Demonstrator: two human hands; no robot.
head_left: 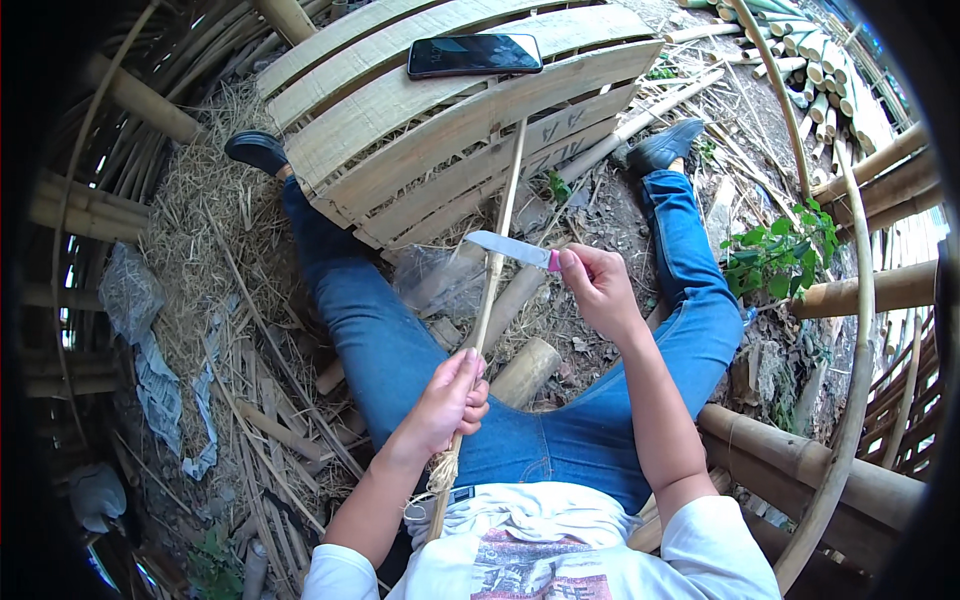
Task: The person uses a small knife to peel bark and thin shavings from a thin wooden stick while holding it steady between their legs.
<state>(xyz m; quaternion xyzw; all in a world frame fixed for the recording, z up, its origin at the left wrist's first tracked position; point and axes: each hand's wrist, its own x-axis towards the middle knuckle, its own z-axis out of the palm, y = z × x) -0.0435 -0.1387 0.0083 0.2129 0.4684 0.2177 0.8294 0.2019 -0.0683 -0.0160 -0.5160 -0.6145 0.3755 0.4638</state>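
A long, thin bamboo strip [508, 190] slants from my lap up to the slatted wooden crate, its far end against the crate's side. My left hand [449, 402] is wrapped round its lower part, just above a tuft of frayed shavings [443, 470]. In my right hand [600, 290] is a knife [505, 246] with a pink handle, gripped with the thumb along it. Its blade points left and lies across the strip at a pale node, above my left hand. Whether the edge bites into the strip cannot be seen.
The wooden crate [400, 190] stands between my feet with a dark phone [475, 55] on top. Cut bamboo poles [820, 70] are stacked at the far right. Straw [200, 220] and crumpled plastic [132, 290] lie at left. Bamboo rails [820, 460] and a leafy plant [780, 250] stand at right.
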